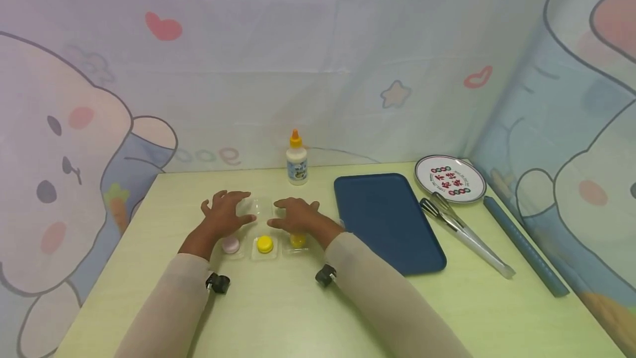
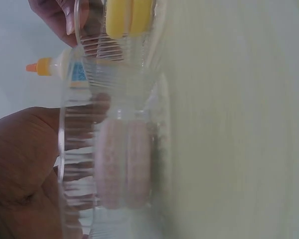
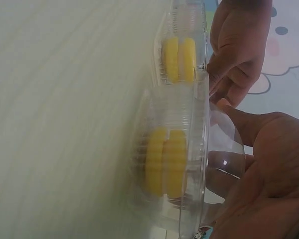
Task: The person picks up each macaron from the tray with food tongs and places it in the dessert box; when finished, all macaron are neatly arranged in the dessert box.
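Three small clear plastic boxes stand in a row, holding a pink macaron (image 1: 231,245), a yellow macaron (image 1: 265,244) and another yellow macaron (image 1: 298,240). Over the right box, the right wrist view shows a clear domed lid (image 3: 226,149). My left hand (image 1: 224,215) is just beyond the pink macaron's box, fingers spread and thumb pointing right. Beyond the right box is my right hand (image 1: 296,217), its thumb and forefinger apart and pointing left. Between the hands lies more clear plastic packaging (image 1: 257,207); whether either hand touches it is unclear.
A white glue bottle (image 1: 297,164) with an orange tip stands at the back. To the right lie a dark blue tray (image 1: 390,225), a printed plate (image 1: 449,178), metal tongs (image 1: 467,233) and a long blue-grey strip (image 1: 525,246). A patterned curtain (image 1: 278,59) borders the table.
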`<control>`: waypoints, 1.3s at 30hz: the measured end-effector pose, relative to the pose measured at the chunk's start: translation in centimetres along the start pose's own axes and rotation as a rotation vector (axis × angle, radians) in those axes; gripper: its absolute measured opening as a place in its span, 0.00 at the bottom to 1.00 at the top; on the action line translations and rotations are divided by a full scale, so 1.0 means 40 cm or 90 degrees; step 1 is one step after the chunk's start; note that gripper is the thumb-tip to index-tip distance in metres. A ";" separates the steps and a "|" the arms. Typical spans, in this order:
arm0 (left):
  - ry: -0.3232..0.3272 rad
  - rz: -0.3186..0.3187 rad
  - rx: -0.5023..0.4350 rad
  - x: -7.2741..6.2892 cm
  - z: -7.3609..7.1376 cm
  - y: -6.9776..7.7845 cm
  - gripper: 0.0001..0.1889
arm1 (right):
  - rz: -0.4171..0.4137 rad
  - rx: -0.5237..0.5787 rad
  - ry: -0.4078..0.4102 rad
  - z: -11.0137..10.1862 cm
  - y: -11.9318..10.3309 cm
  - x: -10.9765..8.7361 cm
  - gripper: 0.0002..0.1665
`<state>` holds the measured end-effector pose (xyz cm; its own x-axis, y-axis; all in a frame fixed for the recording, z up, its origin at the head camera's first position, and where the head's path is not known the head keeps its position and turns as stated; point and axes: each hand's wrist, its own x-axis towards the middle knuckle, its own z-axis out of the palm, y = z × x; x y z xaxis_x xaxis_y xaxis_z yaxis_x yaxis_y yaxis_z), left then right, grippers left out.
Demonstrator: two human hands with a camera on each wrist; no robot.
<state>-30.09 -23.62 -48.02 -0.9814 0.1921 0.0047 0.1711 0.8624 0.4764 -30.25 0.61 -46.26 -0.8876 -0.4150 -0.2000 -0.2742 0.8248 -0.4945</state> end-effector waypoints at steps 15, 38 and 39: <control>0.007 0.007 0.003 0.002 0.001 0.006 0.38 | -0.011 0.012 -0.002 0.006 -0.005 0.008 0.39; 0.060 0.141 -0.159 -0.023 -0.013 0.036 0.42 | -0.023 0.265 0.204 0.004 0.005 -0.021 0.13; 0.061 0.144 -0.161 -0.024 -0.014 0.036 0.43 | -0.022 0.273 0.213 0.004 0.004 -0.022 0.12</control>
<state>-28.95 -22.82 -46.85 -0.9271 0.3094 0.2114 0.3692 0.6575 0.6568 -29.47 1.04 -46.28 -0.9693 -0.2365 0.0679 -0.1918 0.5533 -0.8106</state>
